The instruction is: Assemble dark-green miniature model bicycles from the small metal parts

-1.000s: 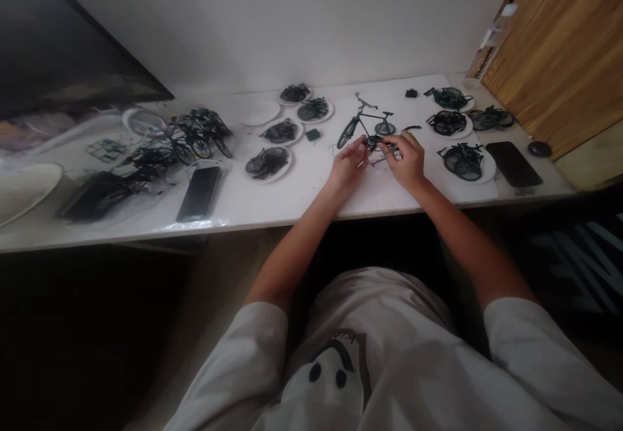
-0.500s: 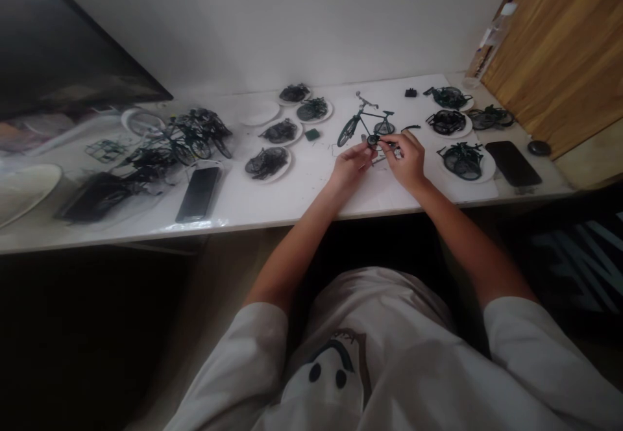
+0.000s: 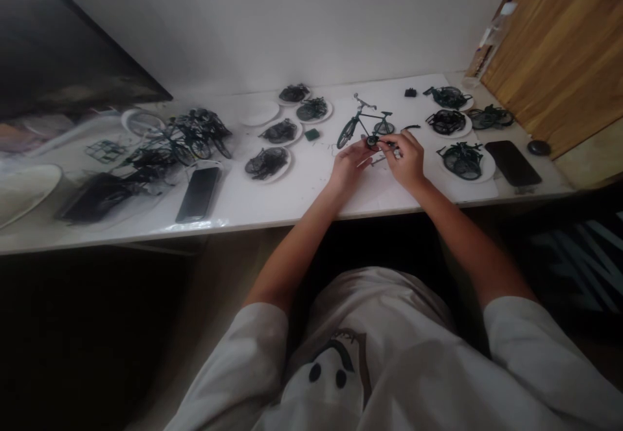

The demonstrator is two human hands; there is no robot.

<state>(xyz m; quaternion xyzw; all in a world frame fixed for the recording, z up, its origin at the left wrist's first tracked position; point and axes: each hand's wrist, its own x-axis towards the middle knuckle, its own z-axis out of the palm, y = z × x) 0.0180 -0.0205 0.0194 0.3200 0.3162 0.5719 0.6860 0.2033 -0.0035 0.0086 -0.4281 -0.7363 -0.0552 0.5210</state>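
Observation:
A dark green toy bicycle [image 3: 368, 118] stands upright near the middle of the white table, its handlebar toward the back left. My left hand [image 3: 351, 163] holds it low down from the left, by the crank, with the thumb set a little apart. From the right, my right hand [image 3: 407, 158] pinches at the same low spot, thumb and forefinger together; the small part under the fingertips is too hidden to make out. Thin loose pieces lie beneath and beside my hands. Behind the right hand is a short dark curved piece [image 3: 411, 127].
White plates of dark bicycle parts stand left [image 3: 287, 170] and right [image 3: 488, 170]. A green block [image 3: 312, 134] and a small black piece [image 3: 411, 93] lie between them. Phones [image 3: 198, 194] [image 3: 514, 163] flank the work. Several toy bicycles [image 3: 199, 132] cluster left; a bottle [image 3: 491, 45] stands back right.
The toy bicycle's handlebar end has shifted slightly to the left. My left thumb and fingers have spread a little. The right hand has hardly moved.

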